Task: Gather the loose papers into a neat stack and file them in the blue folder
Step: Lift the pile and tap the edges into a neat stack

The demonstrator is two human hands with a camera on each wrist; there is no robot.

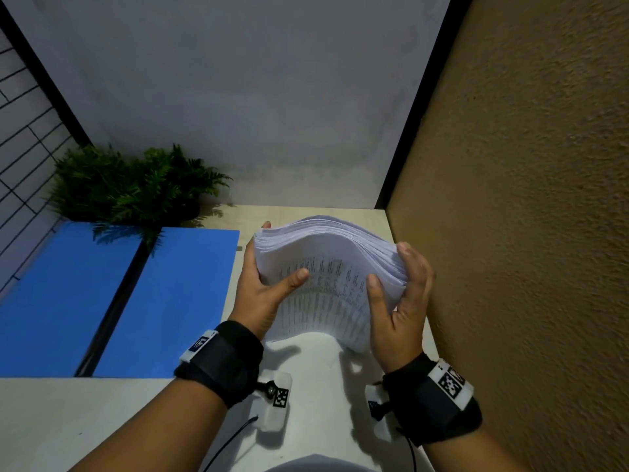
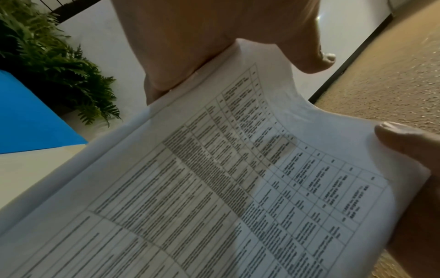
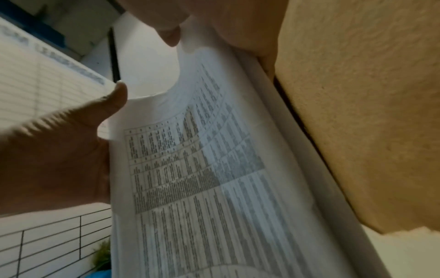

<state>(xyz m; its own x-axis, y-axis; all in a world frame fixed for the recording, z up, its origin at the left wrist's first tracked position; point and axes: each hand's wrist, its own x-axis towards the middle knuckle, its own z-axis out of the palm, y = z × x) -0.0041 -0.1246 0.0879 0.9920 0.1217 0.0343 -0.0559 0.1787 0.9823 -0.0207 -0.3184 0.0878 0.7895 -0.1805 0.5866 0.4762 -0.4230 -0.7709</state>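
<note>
over the right half of the counter (image 1: 85, 420), both hands hold the paper stack (image 1: 326, 267) upright, its lower edge down near the surface and its top bowed over toward the back wall. the left hand (image 1: 262, 294) has its thumb curled across the printed face and its fingers behind the left edge; the right hand (image 1: 401, 301) clamps the right edge the same way, thumb in front, fingers wrapped behind. each grip is closed on the stack, one to a side. the edges look roughly squared, though the sheets fan a little along the top.

the blue folder (image 1: 119, 301) lies open and flat on the counter, to the left of the stack and just beside the left hand, its dark spine running away from the person. so the stack must travel leftward and tip down flat, and the left hand is the nearer one to lead it. a fern (image 1: 136, 185) overhangs the folder's far edge and could brush the papers.
</note>
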